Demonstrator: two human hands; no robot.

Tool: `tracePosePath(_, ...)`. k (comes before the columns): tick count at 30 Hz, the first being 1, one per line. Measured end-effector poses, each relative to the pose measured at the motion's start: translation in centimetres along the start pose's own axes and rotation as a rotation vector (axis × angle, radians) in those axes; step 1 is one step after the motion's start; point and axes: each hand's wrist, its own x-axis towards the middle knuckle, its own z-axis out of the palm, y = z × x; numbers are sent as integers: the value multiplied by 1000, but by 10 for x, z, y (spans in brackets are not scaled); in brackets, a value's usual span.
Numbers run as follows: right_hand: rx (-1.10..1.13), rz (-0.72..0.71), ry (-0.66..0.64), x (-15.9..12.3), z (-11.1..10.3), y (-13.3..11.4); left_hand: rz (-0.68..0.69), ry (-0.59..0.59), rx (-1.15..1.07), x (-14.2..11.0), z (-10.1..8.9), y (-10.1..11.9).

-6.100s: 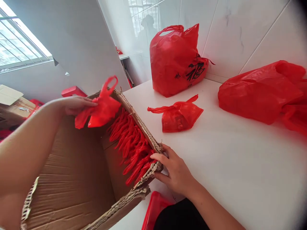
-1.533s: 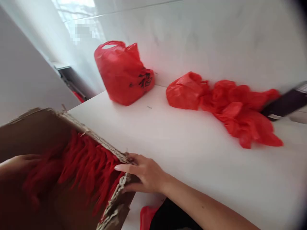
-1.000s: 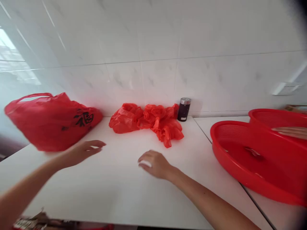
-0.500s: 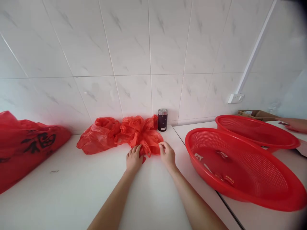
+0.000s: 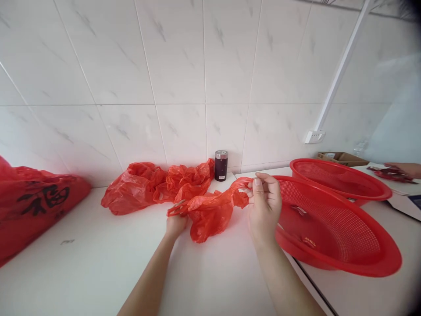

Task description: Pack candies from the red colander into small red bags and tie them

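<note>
I hold a thin red plastic bag [image 5: 210, 210] stretched between both hands above the white counter [image 5: 98, 263]. My left hand [image 5: 176, 221] grips its left handle low near the counter. My right hand [image 5: 265, 206] is raised and pinches the other handle between thumb and fingers. Just behind the bag lies a pile of crumpled red plastic bags [image 5: 154, 186] against the tiled wall.
A dark jar with a metal lid [image 5: 221, 165] stands by the wall. Two large red perforated basins [image 5: 338, 228] overlap on the right. A full red bag with black characters [image 5: 33, 206] sits far left. Another person's hand [image 5: 403, 169] shows at the right edge, beside a cardboard box [image 5: 342, 157].
I turned from the cardboard box to the counter's right side. Both hands reached the pile, took one red bag and pulled it out; the right hand lifted its handle.
</note>
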Motion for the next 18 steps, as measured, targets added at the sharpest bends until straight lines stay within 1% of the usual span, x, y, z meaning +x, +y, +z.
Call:
tracePosePath(2, 34, 24, -11, 2, -2, -6, 4, -107, -51, -5, -30, 3)
tracePosePath(3, 39, 18, -17, 2, -3, -11, 6, -140, -66, -10, -47, 5)
tracePosePath(4, 44, 6, -29, 1, -4, -16, 8, -150, -74, -16, -66, 10)
tracePosePath(5, 49, -5, -47, -1, -4, -21, 10, -127, -78, -25, -83, 16)
tracePosePath(6, 54, -11, -72, -3, -3, -27, 12, -32, -89, -36, -99, 25)
tracePosePath(7, 59, -12, -99, -6, 0, -32, 25, 88, -106, -48, -112, 36)
tracePosePath(8, 65, -6, -128, -10, 3, -36, 65, 212, -124, -62, -120, 49)
tracePosePath(9, 75, 8, -160, -15, 7, -40, 128, 294, -140, -75, -125, 63)
tracePosePath(10, 90, 26, -198, -20, 11, -44, 218, 309, -150, -88, -124, 77)
tracePosePath(11, 110, 50, -245, -26, 16, -47, 308, 268, -151, -99, -119, 88)
tracePosePath(13, 157, 108, -356, -37, 23, -53, 443, 101, -116, -114, -100, 102)
tracePosePath(15, 195, 160, -456, -46, 24, -61, 504, -10, -65, -119, -77, 101)
tracePosePath(17, 209, 185, -505, -50, 18, -68, 506, -33, -12, -116, -59, 88)
tracePosePath(18, 207, 183, -503, -50, 13, -72, 491, -39, 17, -113, -55, 80)
